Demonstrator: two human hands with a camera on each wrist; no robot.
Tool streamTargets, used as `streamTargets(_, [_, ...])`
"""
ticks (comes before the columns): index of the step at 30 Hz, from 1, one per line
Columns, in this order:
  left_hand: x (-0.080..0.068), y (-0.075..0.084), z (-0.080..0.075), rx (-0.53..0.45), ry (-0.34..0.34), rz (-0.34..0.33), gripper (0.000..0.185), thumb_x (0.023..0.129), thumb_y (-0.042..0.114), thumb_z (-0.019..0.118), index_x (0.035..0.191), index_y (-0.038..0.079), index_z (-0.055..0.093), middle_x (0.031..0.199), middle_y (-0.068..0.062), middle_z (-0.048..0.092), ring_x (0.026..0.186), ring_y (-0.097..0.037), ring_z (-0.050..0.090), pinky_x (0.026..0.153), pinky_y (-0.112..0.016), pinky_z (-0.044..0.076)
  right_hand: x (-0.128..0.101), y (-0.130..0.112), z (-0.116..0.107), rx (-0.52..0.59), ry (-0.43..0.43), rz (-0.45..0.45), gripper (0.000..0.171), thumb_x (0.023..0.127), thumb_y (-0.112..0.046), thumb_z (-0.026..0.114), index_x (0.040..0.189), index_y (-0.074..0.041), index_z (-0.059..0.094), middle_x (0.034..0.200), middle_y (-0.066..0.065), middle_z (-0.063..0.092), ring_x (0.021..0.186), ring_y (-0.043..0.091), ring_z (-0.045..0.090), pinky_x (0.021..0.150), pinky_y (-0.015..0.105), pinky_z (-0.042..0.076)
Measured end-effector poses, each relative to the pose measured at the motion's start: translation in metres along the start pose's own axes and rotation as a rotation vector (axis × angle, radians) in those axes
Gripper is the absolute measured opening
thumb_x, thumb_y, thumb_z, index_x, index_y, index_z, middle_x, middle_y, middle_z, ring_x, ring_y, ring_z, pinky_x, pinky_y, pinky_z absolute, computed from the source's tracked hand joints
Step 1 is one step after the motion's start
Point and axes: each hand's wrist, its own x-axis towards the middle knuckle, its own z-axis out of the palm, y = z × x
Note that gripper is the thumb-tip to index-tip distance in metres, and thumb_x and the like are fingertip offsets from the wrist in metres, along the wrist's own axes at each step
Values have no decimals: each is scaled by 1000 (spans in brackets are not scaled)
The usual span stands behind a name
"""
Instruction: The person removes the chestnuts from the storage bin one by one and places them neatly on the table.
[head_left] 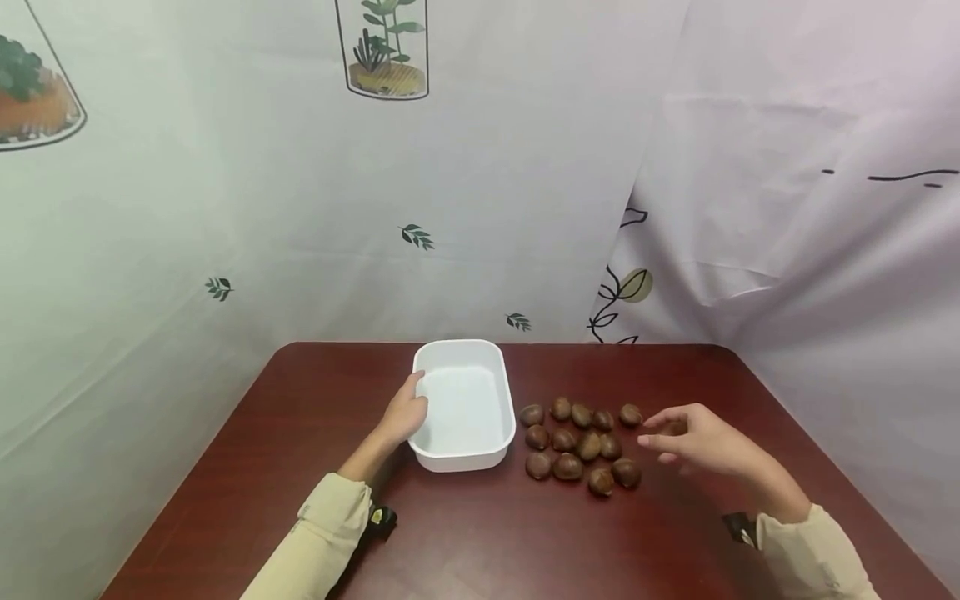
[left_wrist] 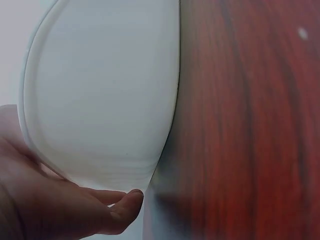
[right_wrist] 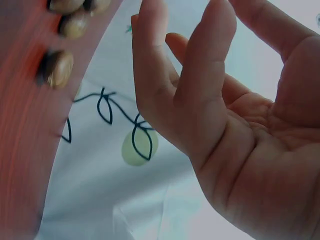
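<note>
A white rectangular tub [head_left: 480, 460] with rounded corners stands on the table, nothing inside it. My left hand [head_left: 404, 414] grips its left rim, the thumb over the edge and the other fingers on the outer wall. Up close in the left wrist view, the tub's smooth outer side [left_wrist: 105, 90] fills the middle, with the left hand [left_wrist: 55, 205] at its lower edge. Several brown chestnuts [head_left: 567, 467] lie loosely grouped to the right of the tub. My right hand [head_left: 708, 437] hovers just right of them, holding nothing, its fingers [right_wrist: 202, 65] loosely bent and spread.
The dark red wooden table [head_left: 465, 533] has rounded far corners. A pale printed cloth [head_left: 525, 167] hangs behind it and along both sides. One chestnut [head_left: 631, 415] lies at the right of the group, nearest the right fingertips.
</note>
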Motion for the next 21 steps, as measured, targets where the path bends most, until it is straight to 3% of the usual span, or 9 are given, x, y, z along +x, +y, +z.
streamTargets(13, [-4, 2, 8, 22, -12, -13, 61, 93, 9, 37, 152, -2, 28, 155, -27, 30, 142, -42, 29, 112, -58, 27, 3, -14, 16, 10, 52, -19, 46, 90, -24, 72, 121, 9, 61, 101, 15, 71, 82, 27, 69, 56, 40, 56])
streamTargets(18, [-6, 6, 5, 112, 17, 31, 58, 97, 15, 40, 152, 1, 30, 155, -28, 29, 142, -46, 28, 111, -60, 26, 12, -13, 27, -40, 162, -70, 41, 93, -21, 70, 124, 5, 61, 111, 20, 69, 83, 30, 68, 58, 38, 56])
streamTargets(21, [-9, 9, 2, 214, 53, 59, 58, 99, 20, 41, 154, 4, 31, 156, -32, 23, 140, -52, 27, 108, -66, 26, 17, -15, 36, -142, 255, -117, 41, 95, -21, 67, 127, 2, 60, 116, 22, 67, 94, 35, 69, 71, 44, 57])
